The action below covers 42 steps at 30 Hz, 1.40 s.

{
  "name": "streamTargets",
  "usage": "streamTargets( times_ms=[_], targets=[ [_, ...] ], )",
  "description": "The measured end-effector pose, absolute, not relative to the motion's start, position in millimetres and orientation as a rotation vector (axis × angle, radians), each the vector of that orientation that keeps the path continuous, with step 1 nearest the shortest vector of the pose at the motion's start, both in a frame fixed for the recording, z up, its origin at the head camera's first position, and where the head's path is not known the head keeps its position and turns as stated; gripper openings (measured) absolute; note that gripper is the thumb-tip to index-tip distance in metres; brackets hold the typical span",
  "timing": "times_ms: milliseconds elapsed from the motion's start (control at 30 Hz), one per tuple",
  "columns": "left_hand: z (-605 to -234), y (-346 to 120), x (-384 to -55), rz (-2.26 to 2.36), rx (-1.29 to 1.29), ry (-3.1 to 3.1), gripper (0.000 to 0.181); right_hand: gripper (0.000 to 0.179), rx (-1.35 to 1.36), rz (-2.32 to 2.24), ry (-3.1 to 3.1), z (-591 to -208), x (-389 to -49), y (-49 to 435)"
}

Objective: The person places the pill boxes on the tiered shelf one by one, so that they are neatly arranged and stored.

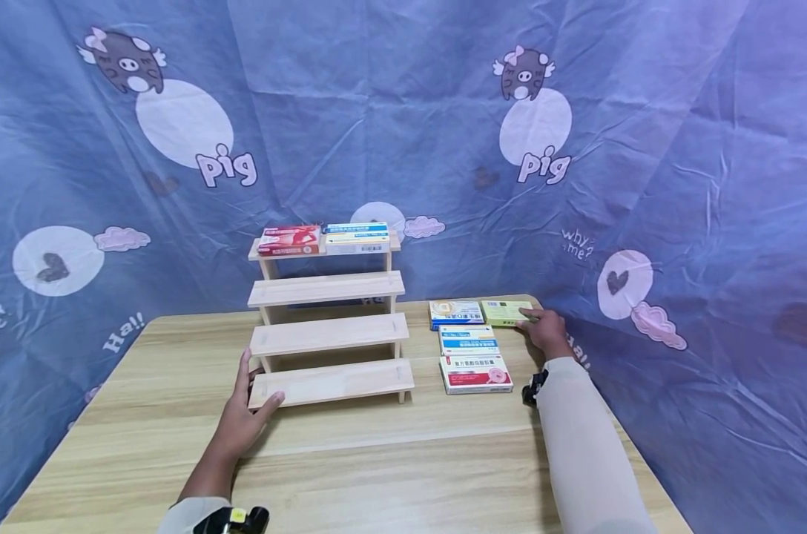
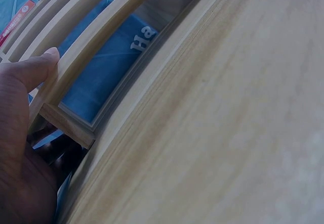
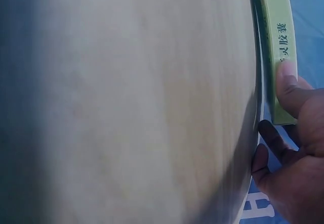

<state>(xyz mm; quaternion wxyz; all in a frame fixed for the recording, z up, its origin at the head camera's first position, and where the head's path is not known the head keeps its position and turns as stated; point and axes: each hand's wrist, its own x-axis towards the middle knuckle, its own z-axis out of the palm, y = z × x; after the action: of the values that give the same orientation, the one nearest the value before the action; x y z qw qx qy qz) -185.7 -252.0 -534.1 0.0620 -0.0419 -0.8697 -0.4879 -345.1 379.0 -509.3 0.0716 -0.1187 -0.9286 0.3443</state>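
A stepped wooden display rack (image 1: 330, 335) stands on the table. My left hand (image 1: 239, 421) grips the left end of its lowest step, thumb over the top; in the left wrist view the other fingers are partly hidden behind the end piece. To the right of the rack, my right hand (image 1: 546, 331) pinches the right end of a light green medicine box (image 1: 500, 311). The right wrist view shows the thumb against the printed side of this green box (image 3: 276, 29). Beside it lie a blue-and-white box (image 1: 455, 311), a white-and-blue box (image 1: 469, 342) and a red-and-white box (image 1: 477, 378).
On the top step rest a red medicine box (image 1: 290, 239) and white-and-blue boxes (image 1: 357, 241). A blue curtain (image 1: 377, 133) with pig prints hangs close behind the wood-grain table (image 1: 350, 475) and along its right side.
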Motion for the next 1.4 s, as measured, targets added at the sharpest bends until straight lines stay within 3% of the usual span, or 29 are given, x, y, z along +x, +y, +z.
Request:
streamTargets(
  times_ms=[700, 1400],
  targets=[
    [-533, -250, -184, -1.458, -0.138, -2.621, 0.110, 0.040, -0.350, 1.138, -2.475, -506, -337, 372],
    [-533, -251, -184, -1.504, -0.133, -2.612, 0.110, 0.037, -0.299, 1.333, -2.288, -474, -321, 347]
  ],
)
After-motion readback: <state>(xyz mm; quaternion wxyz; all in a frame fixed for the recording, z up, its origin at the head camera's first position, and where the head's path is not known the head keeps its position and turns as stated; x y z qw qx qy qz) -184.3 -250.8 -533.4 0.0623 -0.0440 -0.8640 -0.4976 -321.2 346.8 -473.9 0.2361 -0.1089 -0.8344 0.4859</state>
